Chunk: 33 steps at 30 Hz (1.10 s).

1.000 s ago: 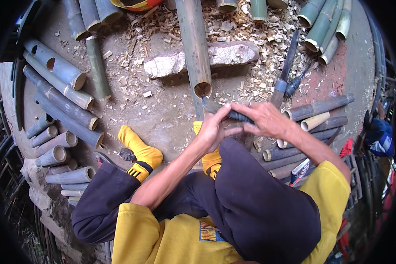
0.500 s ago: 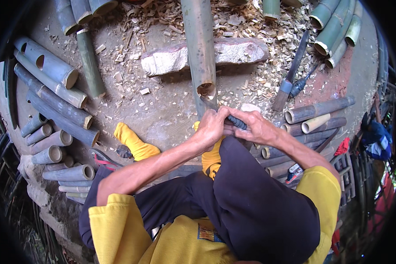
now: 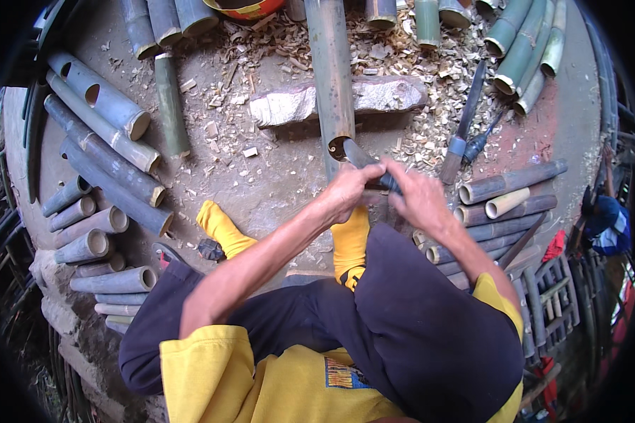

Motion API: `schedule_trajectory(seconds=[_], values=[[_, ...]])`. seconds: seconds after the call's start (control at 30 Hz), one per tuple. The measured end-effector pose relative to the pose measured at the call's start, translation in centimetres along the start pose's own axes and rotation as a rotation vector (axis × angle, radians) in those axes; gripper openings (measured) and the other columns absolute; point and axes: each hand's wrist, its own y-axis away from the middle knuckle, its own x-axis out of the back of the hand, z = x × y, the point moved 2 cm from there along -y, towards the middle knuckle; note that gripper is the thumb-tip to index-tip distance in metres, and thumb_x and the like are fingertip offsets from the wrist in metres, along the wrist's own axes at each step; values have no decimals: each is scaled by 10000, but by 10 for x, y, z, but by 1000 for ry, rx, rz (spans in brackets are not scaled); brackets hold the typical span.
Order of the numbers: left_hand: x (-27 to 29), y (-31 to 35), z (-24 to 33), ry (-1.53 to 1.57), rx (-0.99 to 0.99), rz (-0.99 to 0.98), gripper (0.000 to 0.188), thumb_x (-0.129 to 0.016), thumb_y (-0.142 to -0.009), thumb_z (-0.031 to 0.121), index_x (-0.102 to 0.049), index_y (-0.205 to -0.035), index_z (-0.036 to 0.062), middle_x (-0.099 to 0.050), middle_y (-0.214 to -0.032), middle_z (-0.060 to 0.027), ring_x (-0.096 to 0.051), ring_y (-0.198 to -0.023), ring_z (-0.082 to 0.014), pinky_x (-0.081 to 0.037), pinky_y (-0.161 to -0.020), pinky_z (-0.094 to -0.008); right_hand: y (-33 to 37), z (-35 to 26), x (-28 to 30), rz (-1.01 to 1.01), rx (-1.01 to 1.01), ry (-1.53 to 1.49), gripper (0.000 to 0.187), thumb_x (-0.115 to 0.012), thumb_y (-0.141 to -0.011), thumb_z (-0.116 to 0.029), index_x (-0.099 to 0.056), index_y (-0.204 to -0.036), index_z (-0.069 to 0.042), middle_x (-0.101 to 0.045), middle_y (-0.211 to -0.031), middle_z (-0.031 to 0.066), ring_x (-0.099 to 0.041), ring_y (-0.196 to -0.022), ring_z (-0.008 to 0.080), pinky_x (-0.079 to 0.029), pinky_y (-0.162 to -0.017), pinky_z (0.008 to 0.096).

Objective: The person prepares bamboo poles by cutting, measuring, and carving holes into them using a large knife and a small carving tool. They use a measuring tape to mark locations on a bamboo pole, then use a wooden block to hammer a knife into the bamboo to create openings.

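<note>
A thick green-grey bamboo tube (image 3: 331,77) lies across a rough whitish block of wood (image 3: 389,96), its open cut end towards me. Against the rim of that end rests the blade of a knife (image 3: 358,154). My right hand (image 3: 418,197) is closed around the dark wrapped handle. My left hand (image 3: 349,190) is closed too, on the knife where blade and handle meet, the thumb lying along it. The blade's tip seems to reach over or into the tube's opening; how deep I cannot tell.
Wood shavings (image 3: 374,53) cover the ground around the block. A larger blade with a wooden handle (image 3: 462,130) lies to the right. Cut bamboo pieces (image 3: 113,144) are laid out at left, and more bamboo tubes (image 3: 511,176) at right. My yellow-socked foot (image 3: 351,240) is just below my hands.
The knife's blade has come round to the tube's open end and now shows broader. Both hands have shifted slightly, the right one to the right. The view has tilted a little.
</note>
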Motion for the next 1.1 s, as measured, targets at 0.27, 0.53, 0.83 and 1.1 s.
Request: schedule_trajectory(seconds=[0.27,0.53,0.83,1.1], values=[[-8,-4,-1,1013,-392,-336,327,-484,-944,217,-476,-1220,42,-503,-1265,-115,-443,-1205,-225,-326,-1061,-417,-98,-62,58,-215,483,969,120,-629,-709,-228,-650,-755,-119,-645,-682,20,-638,-661,168,-440,-648,319],[98,33,1,-282,-449,376,183,-602,-803,108,-609,-940,-14,-640,-830,-100,-630,-771,-217,-516,-742,-317,-51,37,4,-303,168,73,211,-576,-633,-122,-635,-809,-22,-599,-629,186,-625,-630,318,-506,-611,411],[302,74,125,-1087,-635,1428,603,-743,-669,266,-511,-1133,-42,-554,-1061,-248,-533,-1021,-385,-408,-898,-452,-75,107,14,794,-394,-362,531,-638,-764,-104,-412,-1225,30,-606,-912,232,-614,-812,354,-489,-716,418],[189,56,97,-38,-857,375,248,-655,-648,170,-596,-826,6,-621,-768,-87,-601,-755,-182,-486,-718,-332,-64,120,21,1006,-359,-31,560,-663,-796,-180,-459,-1283,9,-568,-1064,208,-569,-924,323,-446,-824,410]])
